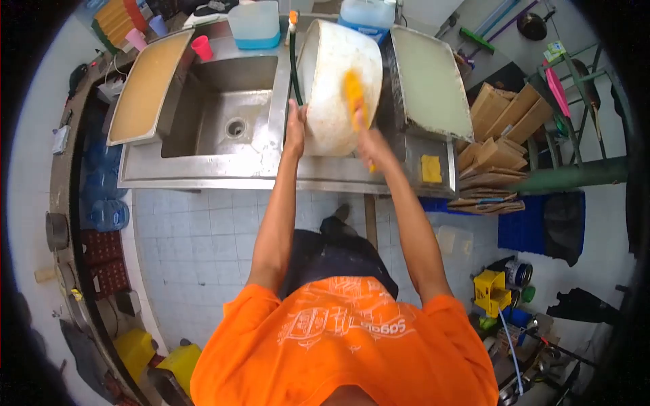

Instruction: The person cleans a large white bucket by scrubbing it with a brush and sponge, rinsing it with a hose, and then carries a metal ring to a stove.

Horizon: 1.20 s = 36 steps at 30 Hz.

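Observation:
A large white round tub (345, 68) lies tilted on its side over the sink counter, its outer wall facing me. My left hand (296, 127) is closed at the tub's left edge, gripping the rim. In my right hand (372, 145) is a yellow scrub brush (353, 93), its head against or just over the tub's wall; motion blurs it. A green hose (293, 64) with an orange end runs down just left of the tub. To the right on the counter lies a yellow sponge (430, 168).
Left of the tub is a steel sink basin (217, 101). Trays of orange (150, 91) and pale liquid (431, 84) flank the work area. A container of blue liquid (255, 27) and a pink cup (202, 47) stand behind. Folded cardboard (497, 152) is stacked at right.

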### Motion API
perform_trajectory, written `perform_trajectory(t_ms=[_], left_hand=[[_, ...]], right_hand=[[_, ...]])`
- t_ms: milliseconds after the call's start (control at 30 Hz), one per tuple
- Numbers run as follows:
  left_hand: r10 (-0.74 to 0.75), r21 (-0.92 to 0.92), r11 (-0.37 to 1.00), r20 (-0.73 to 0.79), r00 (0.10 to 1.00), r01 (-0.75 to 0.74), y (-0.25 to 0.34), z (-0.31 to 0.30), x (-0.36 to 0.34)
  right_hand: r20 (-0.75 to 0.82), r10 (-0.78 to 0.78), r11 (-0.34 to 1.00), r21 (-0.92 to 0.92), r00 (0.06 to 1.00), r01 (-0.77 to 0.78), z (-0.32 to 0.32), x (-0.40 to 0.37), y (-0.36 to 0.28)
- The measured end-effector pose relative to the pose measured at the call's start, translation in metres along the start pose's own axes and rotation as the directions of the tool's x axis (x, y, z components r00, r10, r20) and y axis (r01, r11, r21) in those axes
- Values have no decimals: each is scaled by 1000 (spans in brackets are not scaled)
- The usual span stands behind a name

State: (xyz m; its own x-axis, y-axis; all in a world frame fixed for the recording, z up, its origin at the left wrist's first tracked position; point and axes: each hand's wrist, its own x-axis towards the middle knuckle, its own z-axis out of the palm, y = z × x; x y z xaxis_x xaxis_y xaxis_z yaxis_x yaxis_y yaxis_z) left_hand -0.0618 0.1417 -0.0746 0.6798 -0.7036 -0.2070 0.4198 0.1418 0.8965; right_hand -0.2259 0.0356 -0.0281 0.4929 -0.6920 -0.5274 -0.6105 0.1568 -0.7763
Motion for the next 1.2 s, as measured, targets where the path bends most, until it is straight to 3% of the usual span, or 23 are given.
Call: perform_trajectory(t_ms=[33,67,133,200,267,300,333,400,433,467,567,633,667,733,767,833,867,900,933,1000,1033,1100,1200], left_hand=[[-49,-32,998,4,999,50,3,2,0],[-66,-32,997,4,998,66,1,2,-7],[-14,-2,1000,56,998,14,4,2,-6],[-11,20,1000,15,1000,11,-5,-2,-10],[28,31,999,-13,1000,-28,4,4,0],[16,24,1000,18,1000,-17,2,3,-4],[20,15,1000,44,999,-21,5,4,-6],[-22,18,1000,40,999,21,11,5,-26],[-2,30,1000,-1,1000,2,10,5,-15],[16,32,999,-44,999,-15,6,7,-4],[29,-37,999,54,998,-27,10,9,-2],[14,-21,1000,79,997,-12,6,0,-17],[33,-48,998,91,995,-29,6,-2,2],[17,-106,994,109,994,-6,-12,-5,12],[55,-33,998,35,998,-54,10,8,-10],[39,5,999,29,999,-40,9,6,-17],[41,49,998,48,998,-43,11,7,-14],[68,10,998,-71,995,-67,1,7,-7],[72,10,997,-64,995,-71,-8,5,-5],[213,319,917,121,970,-241,-12,-3,0],[260,307,913,65,963,-267,-10,-1,-3],[254,298,919,60,965,-260,-12,-1,-4],[248,276,928,41,968,-250,-24,-6,1]], right_hand=[[142,24,1000,-6,990,-24,5,-16,-3],[142,41,999,-5,989,-41,0,-14,6],[98,51,938,337,994,-81,-13,12,-3],[76,-8,944,329,997,-18,-6,10,3],[182,88,996,-14,979,-87,5,-7,7],[67,37,996,-84,997,-32,-4,7,10],[68,35,996,-90,997,-29,-13,20,3],[53,-30,958,286,998,14,-20,26,9],[83,-14,995,104,996,5,-14,15,8],[138,107,992,-82,985,-96,-7,-2,1],[36,25,993,-116,999,-20,-20,22,3],[57,-17,981,192,998,6,-21,27,10],[57,-43,981,189,997,31,-15,24,-2],[-37,-141,971,-200,989,130,0,1,8],[-20,23,996,-82,1000,-24,-11,15,5],[-62,12,989,147,998,-3,-36,44,1],[-62,29,998,65,998,-25,-55,38,-17],[-171,-10,1000,-7,985,9,-71,41,-27],[-209,-78,985,-164,975,44,-94,59,-30],[-369,-369,877,-441,853,189,-98,26,-49],[-366,-378,873,-446,850,196,-94,18,-43],[-456,-695,710,-557,557,431,-84,9,-24],[-379,-674,708,-574,634,410,-63,-12,-6]])
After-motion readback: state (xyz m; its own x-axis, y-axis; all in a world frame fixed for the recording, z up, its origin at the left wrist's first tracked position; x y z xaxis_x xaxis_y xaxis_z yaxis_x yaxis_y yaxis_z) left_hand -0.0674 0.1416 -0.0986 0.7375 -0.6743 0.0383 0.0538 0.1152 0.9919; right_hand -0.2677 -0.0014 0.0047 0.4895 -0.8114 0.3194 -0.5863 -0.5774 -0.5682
